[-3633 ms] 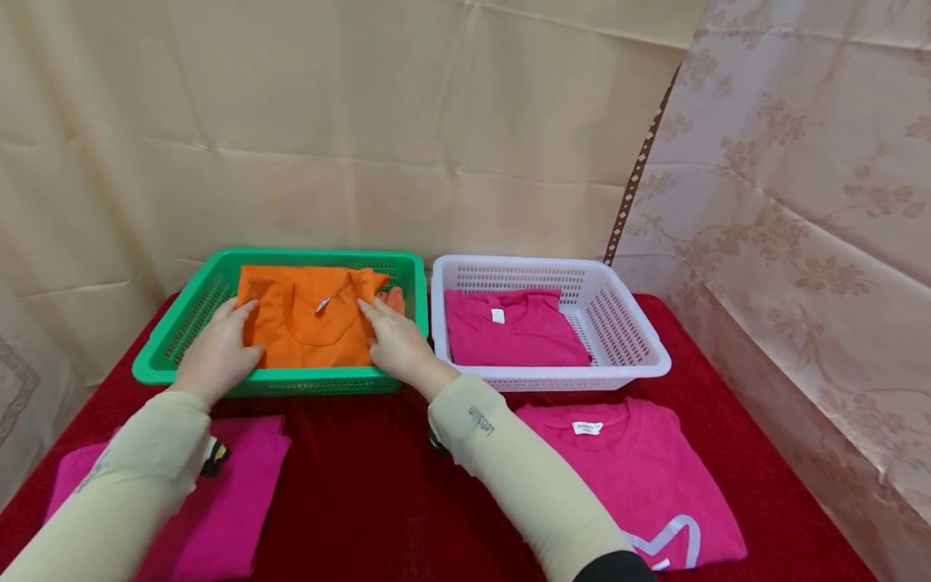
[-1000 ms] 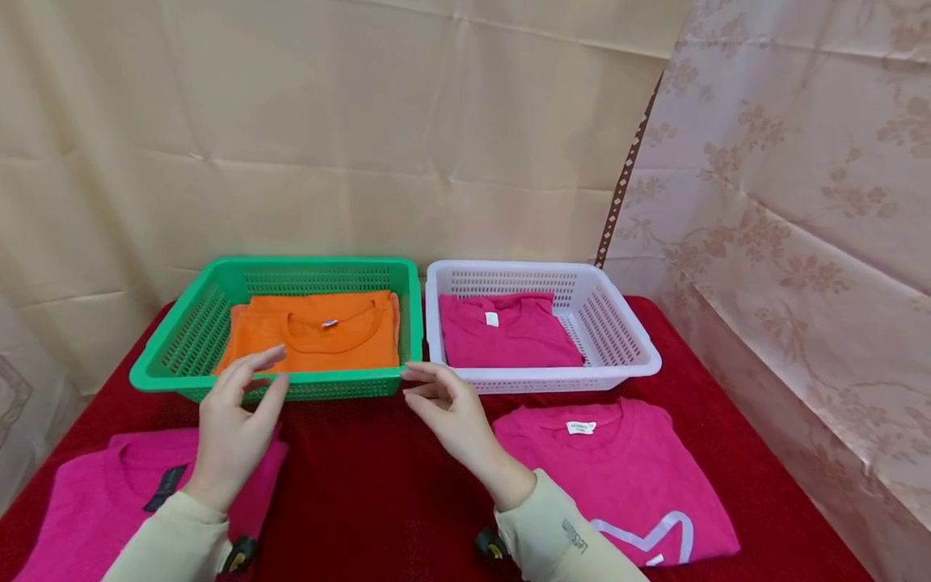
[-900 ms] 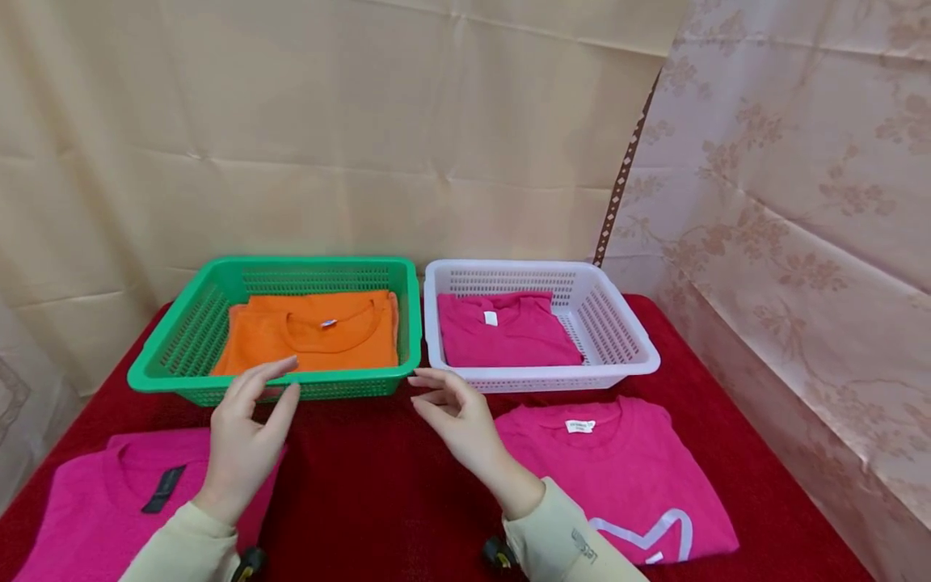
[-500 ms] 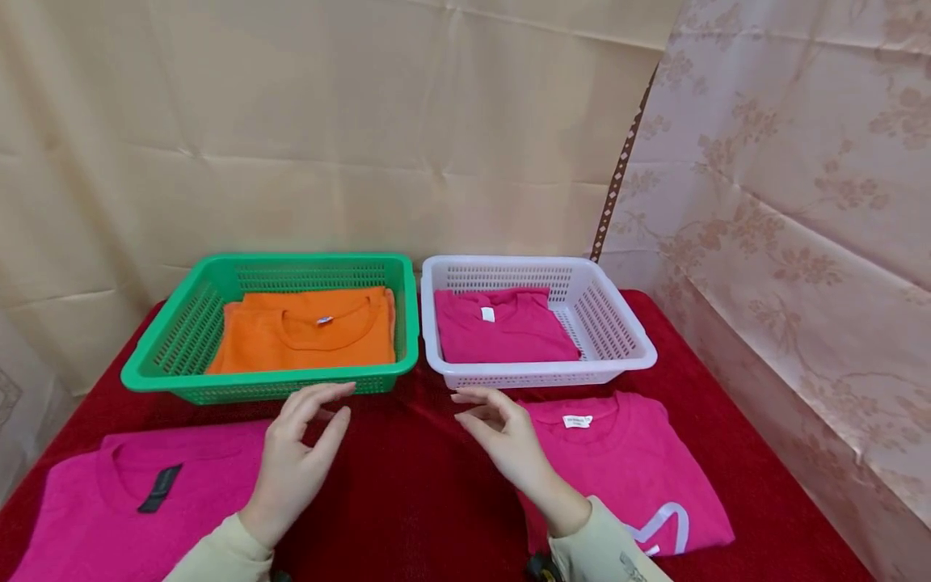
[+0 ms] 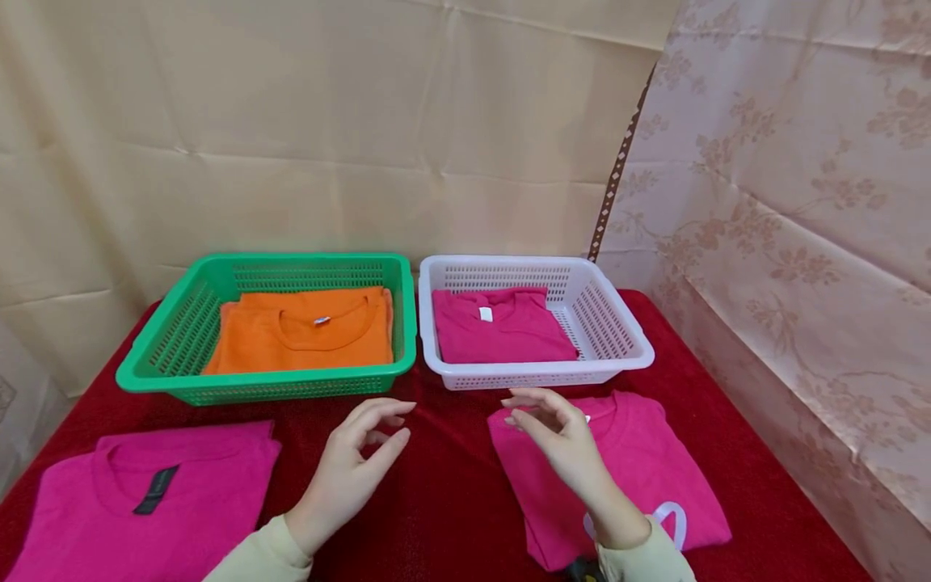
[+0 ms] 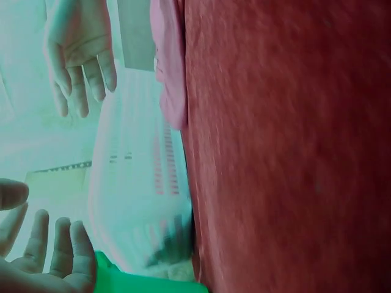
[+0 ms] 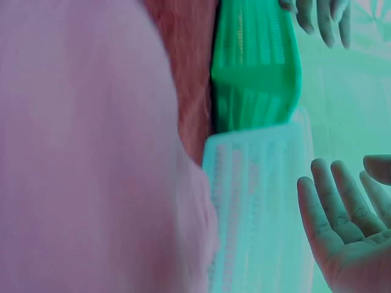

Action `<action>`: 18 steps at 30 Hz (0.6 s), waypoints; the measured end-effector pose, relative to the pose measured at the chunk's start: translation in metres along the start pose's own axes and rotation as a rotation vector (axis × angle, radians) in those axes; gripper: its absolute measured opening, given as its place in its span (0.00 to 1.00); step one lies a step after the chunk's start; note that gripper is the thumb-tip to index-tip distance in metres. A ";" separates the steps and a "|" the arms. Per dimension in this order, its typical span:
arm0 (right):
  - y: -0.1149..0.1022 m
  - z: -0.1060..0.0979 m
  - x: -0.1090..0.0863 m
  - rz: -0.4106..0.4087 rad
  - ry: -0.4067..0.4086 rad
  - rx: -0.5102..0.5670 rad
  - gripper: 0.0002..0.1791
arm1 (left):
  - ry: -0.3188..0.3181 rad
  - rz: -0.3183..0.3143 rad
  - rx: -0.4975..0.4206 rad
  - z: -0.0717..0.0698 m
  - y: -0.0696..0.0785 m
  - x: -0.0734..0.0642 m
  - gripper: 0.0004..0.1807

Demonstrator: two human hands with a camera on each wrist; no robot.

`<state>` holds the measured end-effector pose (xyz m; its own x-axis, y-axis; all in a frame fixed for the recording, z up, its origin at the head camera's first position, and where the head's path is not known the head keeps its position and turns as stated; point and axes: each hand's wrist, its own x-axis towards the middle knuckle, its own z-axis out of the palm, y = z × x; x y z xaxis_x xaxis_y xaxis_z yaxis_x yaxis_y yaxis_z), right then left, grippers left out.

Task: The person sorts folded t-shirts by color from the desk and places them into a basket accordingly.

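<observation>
My left hand point(image 5: 349, 473) hovers over the red table cover, fingers loosely bent and holding nothing. Above the upper left part of a folded pink T-shirt with a pale star outline point(image 5: 640, 461) is my right hand point(image 5: 570, 453), also relaxed and holding nothing; it hides part of the collar and print. A folded orange T-shirt point(image 5: 327, 335) lies in the green basket point(image 5: 265, 378). Inside the white basket point(image 5: 545, 373) is a folded deep pink T-shirt point(image 5: 502, 335). Another folded magenta T-shirt point(image 5: 196, 485), with a dark neck label, lies at the front left.
The two baskets stand side by side at the back of the red-covered table point(image 5: 436, 501). Behind them hangs a cream curtain point(image 5: 305, 145). A floral cloth point(image 5: 785, 226) borders the right side.
Earlier both hands held the orange T-shirt in the green basket. They have let go and drawn back, then moved right, the right hand coming over the star T-shirt.
</observation>
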<state>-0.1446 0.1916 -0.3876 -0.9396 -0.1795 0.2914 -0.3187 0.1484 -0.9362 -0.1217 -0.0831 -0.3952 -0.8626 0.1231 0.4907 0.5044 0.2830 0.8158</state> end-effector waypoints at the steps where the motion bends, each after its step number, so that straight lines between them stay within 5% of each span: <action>1: 0.000 -0.005 0.000 -0.005 0.008 0.005 0.17 | -0.016 -0.003 -0.003 0.002 0.000 0.000 0.16; 5: -0.001 -0.021 0.000 -0.018 0.070 -0.006 0.14 | -0.081 -0.047 -0.026 0.009 0.002 -0.001 0.16; 12: -0.005 -0.050 -0.007 0.025 0.154 -0.032 0.14 | -0.192 -0.251 -0.104 0.024 0.008 -0.002 0.17; 18: -0.007 -0.077 -0.015 0.083 0.185 -0.065 0.12 | -0.244 -0.289 -0.113 0.033 0.012 -0.003 0.19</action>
<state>-0.1383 0.2683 -0.3703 -0.9680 0.0165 0.2503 -0.2408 0.2188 -0.9456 -0.1141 -0.0484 -0.3967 -0.9465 0.2805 0.1596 0.2286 0.2340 0.9450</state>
